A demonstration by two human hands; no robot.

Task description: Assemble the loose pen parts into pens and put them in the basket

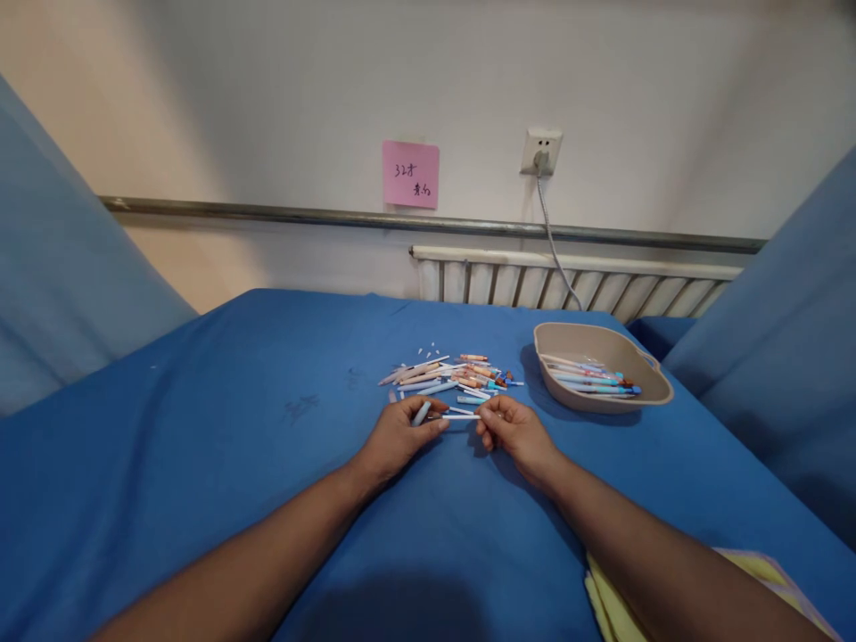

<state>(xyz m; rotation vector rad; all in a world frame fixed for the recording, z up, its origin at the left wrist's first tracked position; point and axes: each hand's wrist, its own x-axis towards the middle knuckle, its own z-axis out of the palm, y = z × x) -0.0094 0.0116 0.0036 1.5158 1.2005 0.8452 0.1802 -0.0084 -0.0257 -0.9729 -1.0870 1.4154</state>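
Between my two hands stretches a thin white pen refill (463,417), lying roughly level above the blue cloth. My right hand (520,435) is closed, pinching its right end between thumb and fingers. My left hand (397,439) is closed around a light blue pen barrel (421,413), and its thumb and fingertips also meet at the refill's left end. Just beyond the hands lies a loose heap of pen parts (438,387): pale barrels, white refills and orange and blue pieces. Several tiny white tips (429,350) are scattered behind the heap.
A beige basket (602,403) holding several pens stands at the right on the blue-covered table (220,401). A yellow cloth (605,597) lies under my right forearm. Behind are a metal rail (300,215), a radiator (522,278) and a plugged-in cable (552,236). Blue curtains hang on both sides.
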